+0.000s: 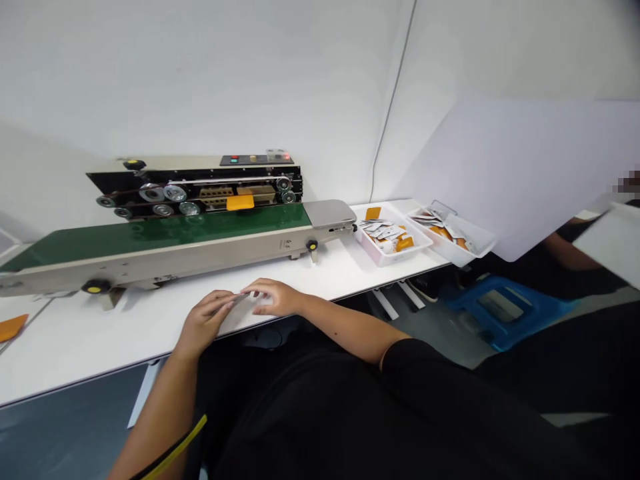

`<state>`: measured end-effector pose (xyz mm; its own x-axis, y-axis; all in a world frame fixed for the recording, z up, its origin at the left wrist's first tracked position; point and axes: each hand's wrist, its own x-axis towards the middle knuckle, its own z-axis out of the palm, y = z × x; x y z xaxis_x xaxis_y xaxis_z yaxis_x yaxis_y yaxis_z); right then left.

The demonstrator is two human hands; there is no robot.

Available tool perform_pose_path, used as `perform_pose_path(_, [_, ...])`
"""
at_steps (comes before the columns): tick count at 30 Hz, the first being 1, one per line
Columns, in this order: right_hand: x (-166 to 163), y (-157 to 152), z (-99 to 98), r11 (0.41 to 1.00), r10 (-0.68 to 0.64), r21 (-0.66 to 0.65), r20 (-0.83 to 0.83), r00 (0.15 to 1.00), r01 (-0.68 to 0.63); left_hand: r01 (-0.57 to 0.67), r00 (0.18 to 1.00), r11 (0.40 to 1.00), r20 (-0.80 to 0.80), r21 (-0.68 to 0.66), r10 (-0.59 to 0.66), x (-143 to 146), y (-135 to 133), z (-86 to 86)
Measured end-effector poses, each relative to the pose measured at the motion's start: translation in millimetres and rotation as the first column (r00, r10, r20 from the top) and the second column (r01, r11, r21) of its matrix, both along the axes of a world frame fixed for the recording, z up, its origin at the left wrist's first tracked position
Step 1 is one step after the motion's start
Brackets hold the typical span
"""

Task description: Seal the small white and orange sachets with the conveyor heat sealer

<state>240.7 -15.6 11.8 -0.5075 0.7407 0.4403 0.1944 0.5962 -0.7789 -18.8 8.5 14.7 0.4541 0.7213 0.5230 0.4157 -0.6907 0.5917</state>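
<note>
My left hand [201, 323] is over the front of the white table, its thumb and fingers closed in a pinch. Something thin may be between the fingertips, seen edge-on, but I cannot make it out. Facing it, my right hand [278, 298] has its thumb and fingers apart, with the fingertips close to those of the left. Behind both hands stands a band sealing machine [215, 185] with a green conveyor belt [125, 237]. A small orange packet [241, 203] stands upright at the machine's sealing part, above the belt.
Two white bins, a nearer one [387, 259] and a farther one [477, 250], hold several orange and white packets. Another orange packet [13, 328] lies at the table's left. A blue stool [510, 310] stands on the floor at right, near another person's arm [570, 253].
</note>
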Motion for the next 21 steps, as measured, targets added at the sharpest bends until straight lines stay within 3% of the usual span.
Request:
perform_pose_path(6, [-6.2, 4.2, -3.3, 0.995, -0.097, 0.01, 0.114, 0.989, 0.097, -0.044, 0.999, 0.999, 0.017, -0.01, 0.044, -0.8, -1.9, 1.6])
perform_pose_path(12, [-6.2, 3.9, 1.1, 0.979, -0.186, -0.063, 0.111, 0.976, 0.193, -0.061, 0.998, 0.998, 0.006, -0.015, 0.061, 3.7, -7.2, 4.7])
perform_pose_path(21, [-4.1, 2.0, -2.8, 0.95, -0.27, -0.2, -0.125, 0.955, 0.242, -0.096, 0.995, 0.995, 0.013, -0.026, 0.096, 6.6, -6.6, 4.9])
